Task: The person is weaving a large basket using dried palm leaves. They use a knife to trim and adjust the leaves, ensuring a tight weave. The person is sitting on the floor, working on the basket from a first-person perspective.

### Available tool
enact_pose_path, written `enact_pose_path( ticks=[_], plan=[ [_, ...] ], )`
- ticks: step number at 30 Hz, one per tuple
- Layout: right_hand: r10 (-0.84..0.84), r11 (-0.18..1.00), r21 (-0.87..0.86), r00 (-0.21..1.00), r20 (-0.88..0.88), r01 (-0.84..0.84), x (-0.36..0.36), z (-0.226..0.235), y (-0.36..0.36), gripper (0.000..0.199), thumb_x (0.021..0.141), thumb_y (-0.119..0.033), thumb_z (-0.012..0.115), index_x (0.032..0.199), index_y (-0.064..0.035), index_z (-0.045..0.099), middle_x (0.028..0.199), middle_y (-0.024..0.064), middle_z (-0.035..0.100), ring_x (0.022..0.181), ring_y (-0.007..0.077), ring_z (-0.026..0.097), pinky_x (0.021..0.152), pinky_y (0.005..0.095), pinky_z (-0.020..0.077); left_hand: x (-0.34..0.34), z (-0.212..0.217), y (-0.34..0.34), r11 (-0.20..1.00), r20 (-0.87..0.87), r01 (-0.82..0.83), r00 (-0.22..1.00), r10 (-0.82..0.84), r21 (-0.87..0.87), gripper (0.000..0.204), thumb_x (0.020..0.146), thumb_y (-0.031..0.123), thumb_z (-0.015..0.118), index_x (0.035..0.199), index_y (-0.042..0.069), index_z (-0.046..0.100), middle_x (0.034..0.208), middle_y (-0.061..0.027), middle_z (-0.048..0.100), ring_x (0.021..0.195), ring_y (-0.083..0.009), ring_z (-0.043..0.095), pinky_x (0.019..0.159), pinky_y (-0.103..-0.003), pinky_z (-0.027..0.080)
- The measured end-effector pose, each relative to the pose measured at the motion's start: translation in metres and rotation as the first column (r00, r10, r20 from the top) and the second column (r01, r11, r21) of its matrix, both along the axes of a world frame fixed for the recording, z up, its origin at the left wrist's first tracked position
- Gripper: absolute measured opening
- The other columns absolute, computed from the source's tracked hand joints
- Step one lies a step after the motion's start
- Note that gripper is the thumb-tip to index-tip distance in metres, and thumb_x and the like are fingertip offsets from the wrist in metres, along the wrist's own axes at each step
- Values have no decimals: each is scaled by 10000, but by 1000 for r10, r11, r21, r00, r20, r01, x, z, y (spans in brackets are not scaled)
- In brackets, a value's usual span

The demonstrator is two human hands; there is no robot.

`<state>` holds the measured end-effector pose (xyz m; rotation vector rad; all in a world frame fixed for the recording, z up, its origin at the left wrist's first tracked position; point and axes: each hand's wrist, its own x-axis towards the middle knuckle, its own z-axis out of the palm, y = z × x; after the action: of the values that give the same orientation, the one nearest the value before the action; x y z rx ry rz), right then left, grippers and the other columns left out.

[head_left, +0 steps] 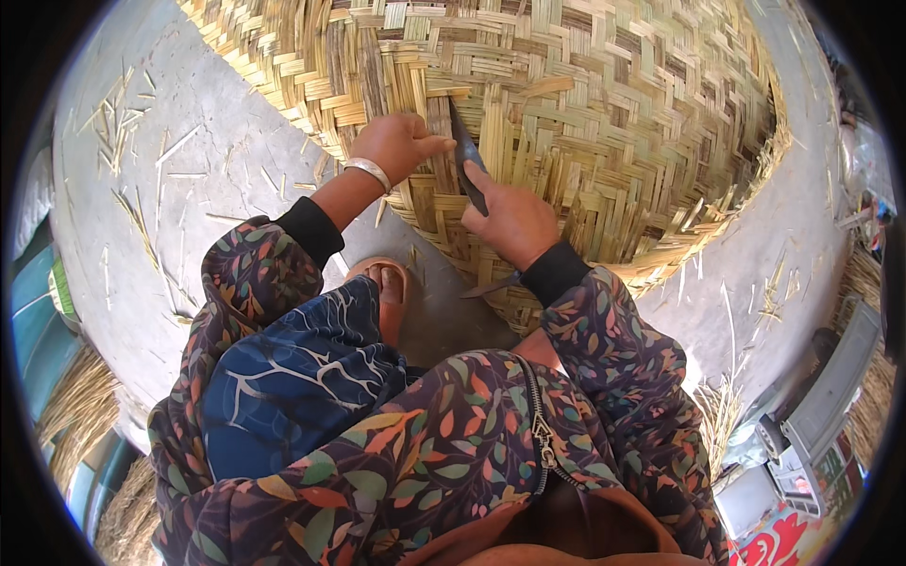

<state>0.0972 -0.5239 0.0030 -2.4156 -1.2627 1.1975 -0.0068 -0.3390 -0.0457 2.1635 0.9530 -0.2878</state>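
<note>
A large woven mat of split bamboo strips (604, 123), pale yellow with brown bands, spreads over the floor in front of me. My left hand (396, 149), with a silver bangle at the wrist, is closed on the mat near its left edge. Its thumb points right, and whatever its fingers pinch is hidden. A dark, narrow knife (465, 146) slants across the weave just right of that thumb, its far tip against the strips. My right hand (517, 219) is wrapped round the near end of the knife, forefinger laid along it.
Loose bamboo slivers (123, 118) litter the grey concrete floor (217, 123) at the left, and more lie at the right. My sandalled foot (389, 292) stands by the mat's near edge. Bundles of straw-like strips (80, 406) lie at far left. A grey appliance-like object (830, 377) stands at far right.
</note>
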Motion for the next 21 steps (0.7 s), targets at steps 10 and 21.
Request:
enact_pose_path(
  ticks=[10,21],
  plan=[
    [261,949,-161,962,-85,-272,37,82,-98,628,816,-283,584,1414,-193,411,742,186,642,650,365,638,572,475,499,-7,-41,-12,949,133,96,981,-141,302,489,813,559,655,691,87,616,656,-121,619,631,-333,611,580,-458,463],
    [750,623,-122,546,374,-773,52,39,-74,605,864,-141,548,1428,-302,401,759,84,541,601,241,624,483,371,475,-94,-13,-14,934,216,189,941,-260,303,406,904,475,586,748,100,599,640,-102,614,563,-305,615,517,-424,477]
  ],
)
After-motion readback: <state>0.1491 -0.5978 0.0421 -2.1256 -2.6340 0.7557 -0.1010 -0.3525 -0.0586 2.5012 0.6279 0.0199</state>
